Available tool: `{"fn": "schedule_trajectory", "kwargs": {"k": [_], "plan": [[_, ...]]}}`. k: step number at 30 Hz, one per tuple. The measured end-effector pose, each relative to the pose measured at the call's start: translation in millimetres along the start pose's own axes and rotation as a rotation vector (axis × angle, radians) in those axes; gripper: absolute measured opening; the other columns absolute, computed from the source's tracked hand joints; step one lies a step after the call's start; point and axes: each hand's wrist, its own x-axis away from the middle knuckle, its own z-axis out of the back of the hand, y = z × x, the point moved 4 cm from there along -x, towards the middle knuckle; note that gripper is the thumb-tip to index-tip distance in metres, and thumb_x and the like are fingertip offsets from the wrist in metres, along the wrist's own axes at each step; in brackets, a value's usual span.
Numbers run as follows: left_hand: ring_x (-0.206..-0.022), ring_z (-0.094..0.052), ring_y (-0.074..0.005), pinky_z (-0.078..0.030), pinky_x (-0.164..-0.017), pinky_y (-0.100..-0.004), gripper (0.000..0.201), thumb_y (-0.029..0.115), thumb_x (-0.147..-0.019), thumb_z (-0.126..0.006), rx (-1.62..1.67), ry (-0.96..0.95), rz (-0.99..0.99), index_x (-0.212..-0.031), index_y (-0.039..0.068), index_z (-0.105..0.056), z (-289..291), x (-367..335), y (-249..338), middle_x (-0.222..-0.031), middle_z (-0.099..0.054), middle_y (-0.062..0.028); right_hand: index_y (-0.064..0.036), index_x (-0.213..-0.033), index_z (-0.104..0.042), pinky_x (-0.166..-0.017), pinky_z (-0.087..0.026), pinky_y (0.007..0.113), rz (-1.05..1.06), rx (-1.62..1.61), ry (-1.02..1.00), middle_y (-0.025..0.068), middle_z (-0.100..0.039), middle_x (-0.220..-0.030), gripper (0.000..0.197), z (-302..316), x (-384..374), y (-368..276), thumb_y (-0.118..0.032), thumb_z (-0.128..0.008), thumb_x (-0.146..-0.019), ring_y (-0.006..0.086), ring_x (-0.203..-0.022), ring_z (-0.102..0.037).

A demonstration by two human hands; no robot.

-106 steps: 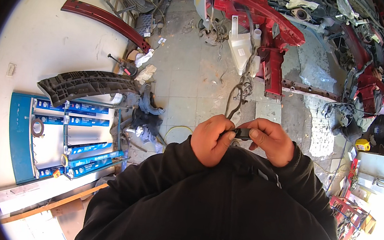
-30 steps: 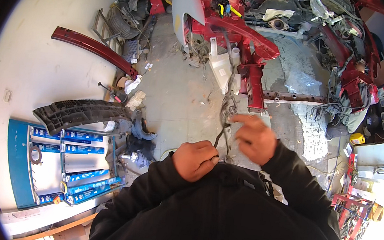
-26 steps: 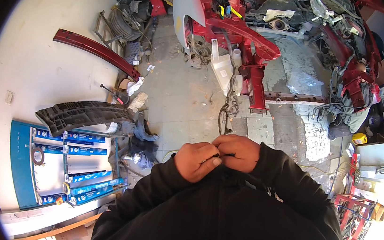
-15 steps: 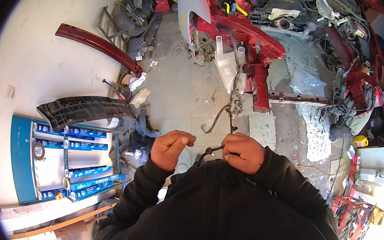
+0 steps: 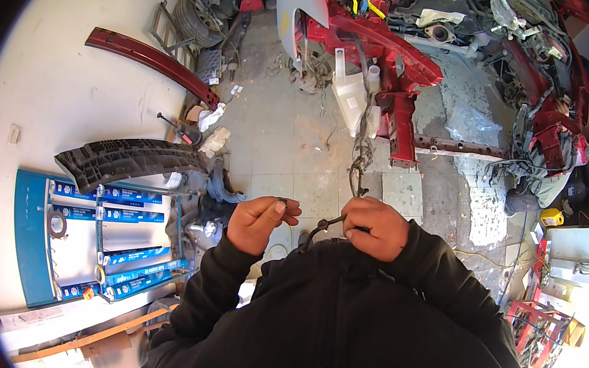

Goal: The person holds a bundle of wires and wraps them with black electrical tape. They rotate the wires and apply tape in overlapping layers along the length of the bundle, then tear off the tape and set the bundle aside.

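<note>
My right hand (image 5: 376, 228) is closed around a dark wiring harness (image 5: 360, 168). The harness hangs from the front of the stripped red car body (image 5: 410, 59) and runs down to my fist. On the other side of the fist a dark cable end (image 5: 317, 232) sticks out to the left and bends down in front of my jacket. My left hand (image 5: 261, 222) is a short way left of that end, thumb and fingers pinched together. A tiny dark piece shows at its fingertips, too small to name. A white plastic reservoir (image 5: 350, 101) hangs beside the harness.
A black plastic bumper part (image 5: 133, 162) and a red bar (image 5: 152, 66) lean along the left wall. Below them stands a blue rack (image 5: 30, 241) with blue boxes. At right, another person's shoe (image 5: 522, 203) shows by the car, near a yellow object (image 5: 551, 216).
My left hand has turned slightly, and a tiny dark piece now shows at its fingertips. The loose harness branch hanging left of the main bundle no longer shows there. My right hand keeps its grip.
</note>
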Motion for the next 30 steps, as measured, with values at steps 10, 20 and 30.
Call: {"fn": "schedule_trajectory", "kwargs": {"k": [10,20,30], "plan": [[-0.071,-0.062,-0.0125,-0.051,-0.070,-0.0302,0.037,0.018,-0.108,-0.074,-0.046,0.150,-0.312,-0.077,-0.001,-0.066,17.1,-6.2,-12.3,-0.081,-0.071,-0.0063,-0.0039,-0.091,-0.065,-0.090,-0.051,0.046,0.011,-0.026,0.025,0.0145,-0.065,-0.104,0.002,-1.3,-1.8,-2.1,-0.005,-0.067,-0.091,0.0372,-0.099,-0.063],[-0.093,-0.071,-0.0163,-0.055,-0.076,-0.0313,0.032,0.029,-0.117,-0.055,-0.108,0.504,-0.158,-0.113,-0.001,-0.067,48.6,-31.0,-45.9,-0.105,-0.073,-0.0085,-0.0024,-0.091,-0.065,-0.084,-0.049,0.045,0.026,0.019,0.050,0.0120,-0.064,-0.098,0.004,-5.2,-17.7,-10.5,-0.005,-0.065,-0.089,0.0356,-0.090,-0.060],[-0.077,-0.065,-0.0136,-0.052,-0.068,-0.0321,0.041,0.027,-0.110,-0.069,-0.290,-0.122,0.102,-0.137,-0.003,-0.064,-48.3,-10.6,4.3,-0.099,-0.073,-0.0084,-0.0031,-0.092,-0.068,-0.084,-0.052,0.048,0.050,0.132,0.022,0.0107,-0.065,-0.101,0.007,-22.4,-36.5,-6.6,-0.007,-0.066,-0.087,0.0361,-0.091,-0.060]]}}
